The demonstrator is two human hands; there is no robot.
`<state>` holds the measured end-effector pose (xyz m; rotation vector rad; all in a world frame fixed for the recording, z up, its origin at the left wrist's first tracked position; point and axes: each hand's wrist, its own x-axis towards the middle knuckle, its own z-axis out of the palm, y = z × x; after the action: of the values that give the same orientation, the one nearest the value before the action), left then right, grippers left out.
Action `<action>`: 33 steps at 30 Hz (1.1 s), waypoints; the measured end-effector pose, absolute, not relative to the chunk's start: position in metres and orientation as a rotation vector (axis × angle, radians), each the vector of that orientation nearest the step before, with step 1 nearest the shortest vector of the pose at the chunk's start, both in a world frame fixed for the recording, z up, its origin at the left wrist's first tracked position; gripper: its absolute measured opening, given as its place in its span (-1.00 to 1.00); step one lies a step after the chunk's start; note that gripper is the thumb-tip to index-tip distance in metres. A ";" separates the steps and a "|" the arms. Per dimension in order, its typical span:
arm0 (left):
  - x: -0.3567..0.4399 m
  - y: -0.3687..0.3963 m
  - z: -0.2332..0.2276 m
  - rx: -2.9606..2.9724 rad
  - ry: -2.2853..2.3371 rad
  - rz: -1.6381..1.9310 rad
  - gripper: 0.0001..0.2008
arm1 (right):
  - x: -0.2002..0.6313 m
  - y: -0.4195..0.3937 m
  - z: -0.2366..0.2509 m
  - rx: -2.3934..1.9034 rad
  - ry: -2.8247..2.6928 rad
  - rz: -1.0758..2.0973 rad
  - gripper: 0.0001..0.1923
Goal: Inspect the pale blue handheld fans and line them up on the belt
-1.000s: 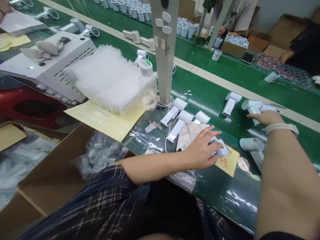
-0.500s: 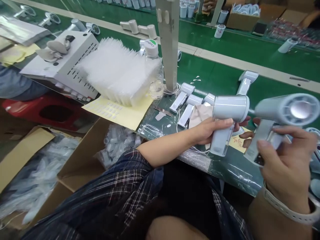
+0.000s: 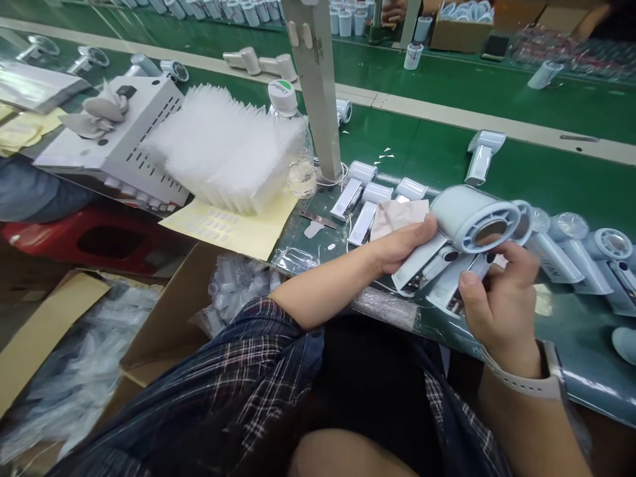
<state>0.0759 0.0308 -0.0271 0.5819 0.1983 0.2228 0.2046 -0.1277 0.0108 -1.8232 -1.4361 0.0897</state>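
Close together over the bench are two pale blue handheld fans. My left hand (image 3: 405, 245) is closed on the nearer fan (image 3: 454, 209), whose round grille faces right and whose open handle slants down to the left. Just right of it, my right hand (image 3: 507, 291) grips the handle of the second fan (image 3: 450, 288); the nearer fan hides most of its head. A beige cloth (image 3: 397, 217) lies beside my left hand. Beyond it, several silver-handled fans (image 3: 362, 173) rest on the bench. More fans (image 3: 566, 228) lie in a row right of my right hand.
A stack of white foam sheets (image 3: 223, 146) stands on yellow paper (image 3: 258, 235), with a plastic bottle (image 3: 301, 159) beside it. A metal post (image 3: 315, 93) rises from the bench. A green conveyor (image 3: 422, 126) runs behind. Below left, a cardboard box (image 3: 163, 311) stands near plastic-wrapped parts (image 3: 238, 291).
Both fans have come together as my right hand moved left. The left-hand fan has turned, so its grille and open handle now show. The camera view has shifted slightly to the right.
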 end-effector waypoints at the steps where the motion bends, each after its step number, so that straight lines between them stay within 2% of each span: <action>1: 0.077 0.033 -0.028 0.551 0.220 0.194 -0.43 | 0.204 -0.127 0.009 -1.842 -1.430 0.132 -0.44; 4: 0.076 0.035 -0.026 0.458 0.264 0.210 -0.45 | 0.204 -0.125 0.005 -1.750 -1.312 0.226 -0.40; 8: 0.073 0.033 -0.014 0.359 0.254 0.330 -0.34 | 0.198 -0.123 -0.011 -1.890 -1.042 0.058 -0.56; 11: 0.070 0.035 -0.003 0.310 0.243 0.469 -0.24 | 0.188 -0.116 -0.032 -2.183 -1.239 0.137 -0.65; 14: 0.067 0.042 0.004 0.272 0.272 0.540 -0.24 | 0.180 -0.110 -0.043 -2.442 -1.457 0.175 -0.76; 17: 0.064 0.047 0.007 0.251 0.328 0.579 -0.26 | 0.175 -0.111 -0.035 -2.394 -1.461 0.320 -0.87; 22: 0.062 0.049 0.008 0.318 0.312 0.633 -0.18 | 0.169 -0.123 -0.009 -1.680 -1.068 0.991 -0.68; 24: 0.063 0.049 0.007 0.380 0.277 0.634 -0.11 | 0.167 -0.123 -0.006 -1.561 -1.009 1.110 -0.61; 30: 0.063 0.052 0.005 0.429 0.294 0.575 -0.05 | 0.153 -0.108 -0.010 -1.603 -1.076 0.863 -0.53; 33: 0.059 0.053 0.008 0.432 0.310 0.580 -0.03 | 0.150 -0.104 -0.007 -1.555 -1.161 0.877 -0.46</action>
<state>0.0591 0.0534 0.0081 0.4323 0.3105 0.5796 0.1501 -0.1044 -0.0067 -1.5552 -1.1612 0.8768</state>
